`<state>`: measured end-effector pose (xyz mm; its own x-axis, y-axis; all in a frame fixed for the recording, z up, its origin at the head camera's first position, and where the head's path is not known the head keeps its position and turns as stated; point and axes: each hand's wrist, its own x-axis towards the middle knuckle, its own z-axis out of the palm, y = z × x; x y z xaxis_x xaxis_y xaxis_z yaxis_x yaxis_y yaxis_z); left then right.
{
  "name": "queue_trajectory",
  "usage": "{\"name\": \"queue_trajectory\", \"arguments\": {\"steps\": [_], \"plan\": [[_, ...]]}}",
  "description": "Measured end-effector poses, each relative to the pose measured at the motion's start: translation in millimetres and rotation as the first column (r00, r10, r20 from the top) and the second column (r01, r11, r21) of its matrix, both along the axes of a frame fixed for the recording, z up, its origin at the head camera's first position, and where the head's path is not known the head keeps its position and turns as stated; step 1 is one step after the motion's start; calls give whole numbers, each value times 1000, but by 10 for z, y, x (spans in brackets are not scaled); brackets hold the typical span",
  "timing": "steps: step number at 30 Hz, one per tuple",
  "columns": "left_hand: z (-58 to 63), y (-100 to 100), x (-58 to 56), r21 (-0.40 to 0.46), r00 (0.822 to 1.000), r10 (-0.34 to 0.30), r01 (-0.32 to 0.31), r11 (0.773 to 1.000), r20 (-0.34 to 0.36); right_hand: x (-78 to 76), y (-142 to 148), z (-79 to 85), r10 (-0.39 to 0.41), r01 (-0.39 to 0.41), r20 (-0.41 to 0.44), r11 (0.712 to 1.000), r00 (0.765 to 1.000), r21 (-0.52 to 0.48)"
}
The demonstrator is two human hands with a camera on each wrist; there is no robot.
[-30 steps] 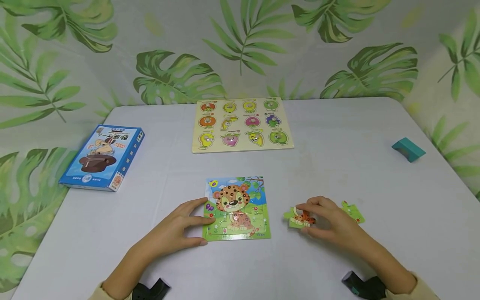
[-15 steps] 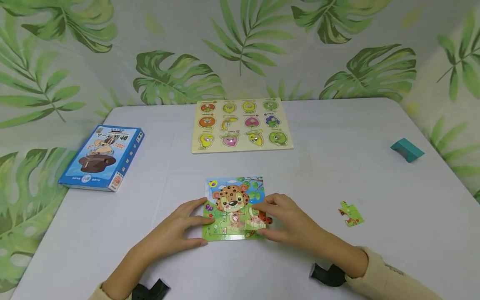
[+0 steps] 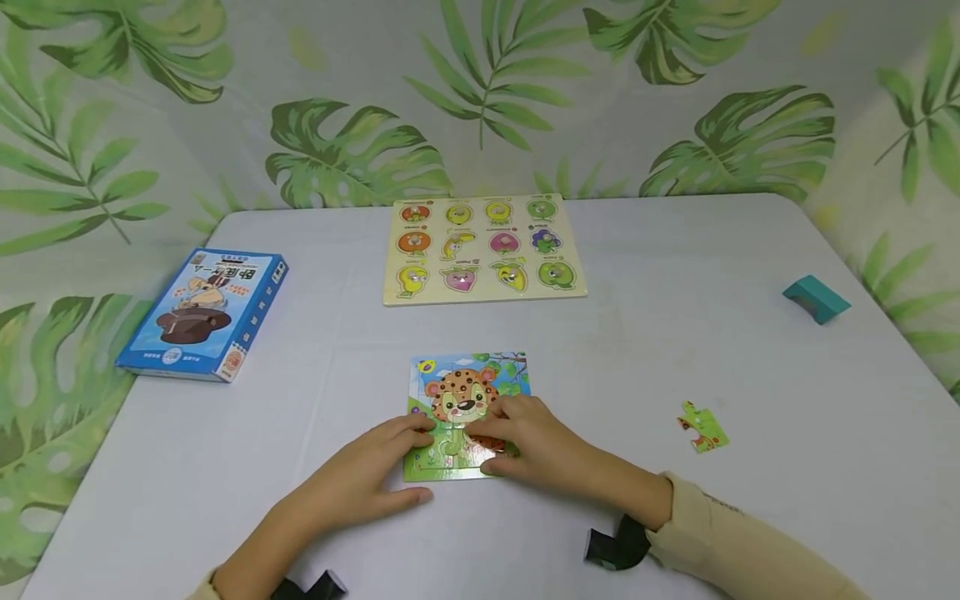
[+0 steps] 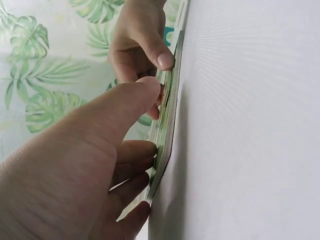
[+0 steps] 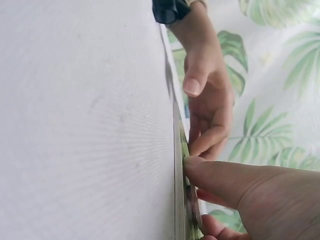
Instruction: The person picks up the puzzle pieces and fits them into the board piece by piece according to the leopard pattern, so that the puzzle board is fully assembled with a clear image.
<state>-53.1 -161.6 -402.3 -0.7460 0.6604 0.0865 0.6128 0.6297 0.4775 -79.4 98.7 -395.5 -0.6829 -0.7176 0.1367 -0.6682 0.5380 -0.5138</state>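
A square leopard puzzle lies flat before me in the head view. My right hand pinches a spotted puzzle piece between thumb and fingers, low over the puzzle's lower right part and largely hidden by the fingers. At the left edge, fingertips of my left hand rest on the puzzle, its thumb stretched out below the near corner. The left wrist view catches the puzzle board side-on, fingers of both hands at its face. Off to the right lies a loose green puzzle piece.
Behind the puzzle is a wooden fruit board. A blue game box sits at the table's left edge, and a teal block at the right. All stand on a white-covered table, with a leaf-print cloth behind.
My right hand has carried the spotted piece leftward from beside the puzzle to over its lower right part. My left hand has shifted slightly, its fingers further over the left edge.
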Motion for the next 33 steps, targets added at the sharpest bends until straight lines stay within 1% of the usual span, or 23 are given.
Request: {"name": "queue_trajectory", "arguments": {"steps": [6, 9, 12, 17, 20, 24, 26, 29, 33], "plan": [[-16, 14, 28, -19, 996, -52, 51, 999, -68, -21, -41, 31, 25, -25, 25, 1000, 999, 12], [-31, 13, 29, -17, 994, -64, 63, 998, -83, -24, -68, 42, 24, -25, 34, 999, 999, 27], [-41, 13, 27, -13, 994, -66, 65, 998, -83, -34, -85, 54, 17, -20, 44, 999, 999, 49], [-47, 14, 22, 0, 995, -73, 73, 997, -61, -68, -56, 65, 19, -21, 32, 996, 999, 81], [-44, 17, 14, 3, 995, -80, 81, 997, -57, -77, -2, 60, 40, -42, 24, 992, 999, 122], [-40, 23, 6, 10, 995, -84, 85, 996, -56, -59, 76, 42, 83, -83, 9, 974, 996, 209], [-38, 26, 6, 13, 995, -83, 84, 996, -52, -37, 113, 22, 99, -98, 5, 969, 995, 226], [-30, 32, 8, 16, 996, -79, 80, 997, -43, -11, 158, -7, 93, -96, 23, 975, 995, 201], [-29, 36, 5, 14, 997, -74, 75, 997, -34, 1, 208, 27, 56, -71, 127, 991, 990, 112]]}}
